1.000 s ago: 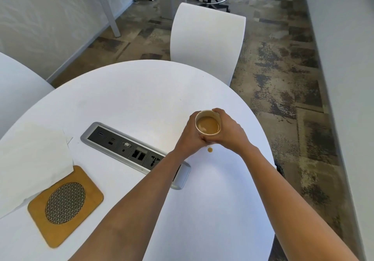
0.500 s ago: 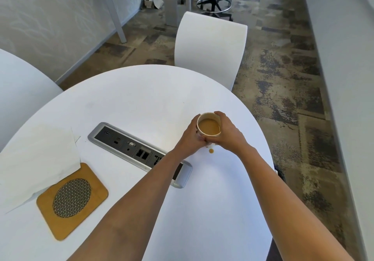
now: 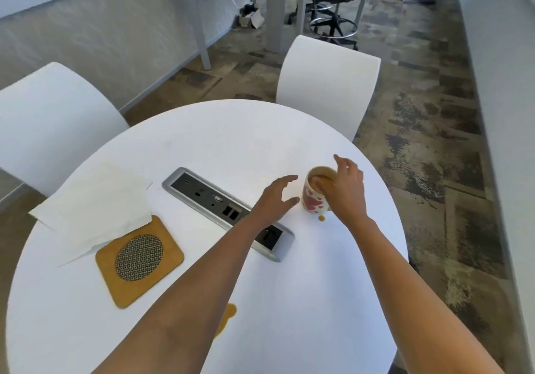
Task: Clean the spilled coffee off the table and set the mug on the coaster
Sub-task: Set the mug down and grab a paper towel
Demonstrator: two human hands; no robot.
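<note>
Left hand point(image 3: 275, 197), released, hovers just left of the white heart-printed mug point(image 3: 312, 203). Right hand point(image 3: 347, 188) touches its rim; grasp unclear.

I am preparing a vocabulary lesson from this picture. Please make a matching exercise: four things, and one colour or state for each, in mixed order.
1 mug
2 coaster
3 napkin
4 left hand

A brown, mesh circle
B open, beside the mug
C red hearts, upright
D white, partly over the coaster

Pairs: 1-C, 2-A, 3-D, 4-B
</note>
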